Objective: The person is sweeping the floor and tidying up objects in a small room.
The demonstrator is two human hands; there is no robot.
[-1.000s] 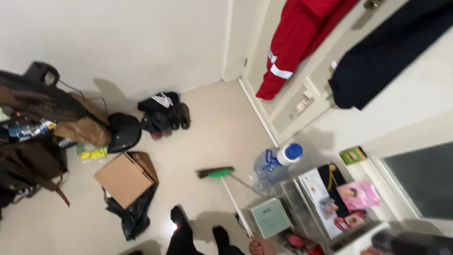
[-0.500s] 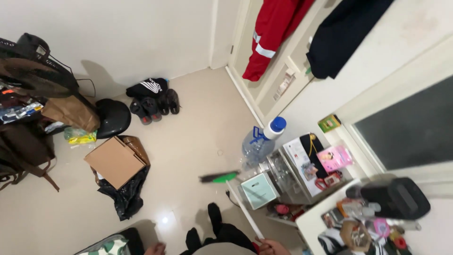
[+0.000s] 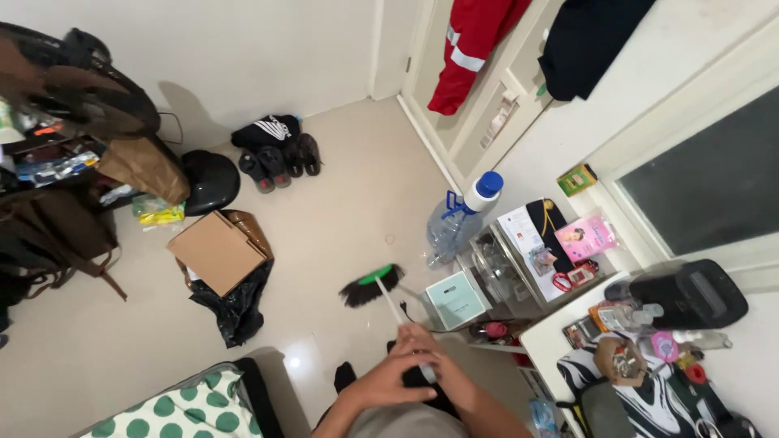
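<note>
A broom with black bristles and a green band (image 3: 372,285) rests its head on the beige tiled floor (image 3: 357,203), in front of my feet in black socks. Its white handle (image 3: 393,309) slants back toward me. My right hand (image 3: 436,358) is wrapped around the handle's upper part. My left hand (image 3: 388,375) is closed on the handle just below and to the left of it. Both forearms come in from the bottom edge, and the handle's top end is hidden under my hands.
A cardboard box (image 3: 217,251) lies on a black plastic bag (image 3: 235,315) to the left. A big water bottle with a blue cap (image 3: 461,221), a clear drawer unit (image 3: 497,268) and a teal box (image 3: 456,298) stand to the right. Shoes (image 3: 277,159) and a helmet (image 3: 209,180) sit by the far wall.
The broom head has come closer to my feet and left of the teal box. My left hand, off the handle before, now grips it beside the right.
</note>
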